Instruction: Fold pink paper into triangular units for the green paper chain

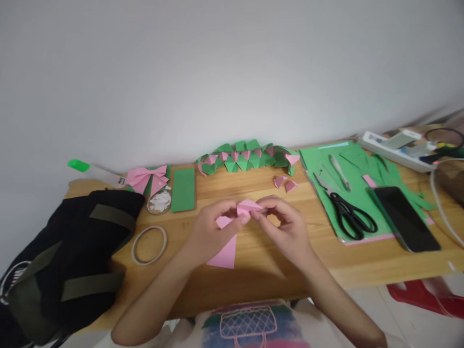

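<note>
Head view: both hands meet at the middle of the wooden table [326, 263]. The left hand [212, 231] and the right hand [286, 227] each pinch one end of a small pink folded piece [248, 207]. It is raised just above the board, a grip from both sides that probably keeps its creases tight.

Under the left wrist, at 7 o'clock from the piece, lies a flat pink sheet [227, 252]. At 12 o'clock, against the wall, runs a chain of green and pink folded units [246, 157], with two loose pink units [284, 183] at 1 o'clock (close enough to grab).

At 3 o'clock, scissors [351, 216] and a dark phone [406, 218] rest on green paper sheets [319, 162]. A tape ring [149, 245] sits at 9 o'clock beside a black bag [72, 261], and a pink bow [147, 179] lies at 10 o'clock.
</note>
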A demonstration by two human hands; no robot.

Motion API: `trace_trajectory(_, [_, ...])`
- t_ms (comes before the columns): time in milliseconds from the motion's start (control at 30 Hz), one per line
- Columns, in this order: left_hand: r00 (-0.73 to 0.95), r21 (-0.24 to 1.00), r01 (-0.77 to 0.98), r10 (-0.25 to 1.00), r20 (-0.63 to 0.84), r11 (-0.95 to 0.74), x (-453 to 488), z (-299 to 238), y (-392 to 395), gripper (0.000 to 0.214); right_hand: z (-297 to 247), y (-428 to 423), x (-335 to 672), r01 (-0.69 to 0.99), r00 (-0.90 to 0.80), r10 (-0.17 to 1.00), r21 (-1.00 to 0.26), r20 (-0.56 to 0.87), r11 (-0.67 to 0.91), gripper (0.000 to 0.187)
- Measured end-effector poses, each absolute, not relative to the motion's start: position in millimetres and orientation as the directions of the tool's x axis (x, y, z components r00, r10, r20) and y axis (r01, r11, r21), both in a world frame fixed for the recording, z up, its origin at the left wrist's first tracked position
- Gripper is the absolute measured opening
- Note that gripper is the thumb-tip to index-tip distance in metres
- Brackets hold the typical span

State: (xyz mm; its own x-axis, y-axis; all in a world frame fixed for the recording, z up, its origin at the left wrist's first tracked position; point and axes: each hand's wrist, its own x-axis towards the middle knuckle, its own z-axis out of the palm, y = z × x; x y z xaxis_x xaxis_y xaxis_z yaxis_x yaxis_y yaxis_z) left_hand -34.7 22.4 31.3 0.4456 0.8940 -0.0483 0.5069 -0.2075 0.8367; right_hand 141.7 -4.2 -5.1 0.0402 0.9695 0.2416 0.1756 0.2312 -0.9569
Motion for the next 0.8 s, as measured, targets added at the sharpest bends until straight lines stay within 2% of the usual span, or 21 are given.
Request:
trace_trajectory(67, [0.406, 0.811, 0.492, 0.907, 0.107, -0.316, -34, 36, 15, 0.019, 0, -7, 140, 0.160, -0.018, 0.964, -0.951, 0.266, 0.265, 0.004])
trace_trajectory(133, [0.403, 0.699, 0.545, 0.876, 0.265, -0.462, -34, 36, 10, 0.021, 4, -11, 140, 0.169, -0.079, 0.955, -0.941, 0.285, 0.294, 0.013])
trace_trajectory(200, [0.449, 0.554, 0.606, 0.820, 0.354, -0.571, -34, 34, 7, 0.024, 6, -14, 141, 0.192, -0.106, 0.943, -0.924, 0.315, 0.330, 0.020])
trace_trajectory(267, [0.477, 0.480, 0.627, 0.789, 0.386, -0.614, -35, 32, 6, 0.024, 9, -17, 141, 0.211, -0.086, 0.927, -0.903, 0.364, 0.374, 0.022])
trace_trajectory(433, [0.413, 0.579, 0.585, 0.823, 0.389, -0.568, -37, 36, 4, 0.020, 17, -21, 145, 0.274, -0.109, 0.866, -0.823, 0.488, 0.498, 0.024])
trace_trajectory(600, [0.338, 0.648, 0.539, 0.843, 0.419, -0.538, -37, 42, 1, 0.019, 24, -26, 152, 0.397, -0.186, 0.769, -0.669, 0.612, 0.628, 0.028])
trace_trajectory(700, [0.305, 0.716, 0.503, 0.875, 0.377, -0.484, -38, 45, 0, 0.017, 28, -29, 156, 0.423, -0.224, 0.740, -0.620, 0.635, 0.660, 0.029])
trace_trajectory(800, [0.294, 0.801, 0.441, 0.908, 0.297, -0.405, -41, 49, -1, 0.010, 32, -30, 159, 0.392, -0.266, 0.739, -0.630, 0.620, 0.670, 0.028])
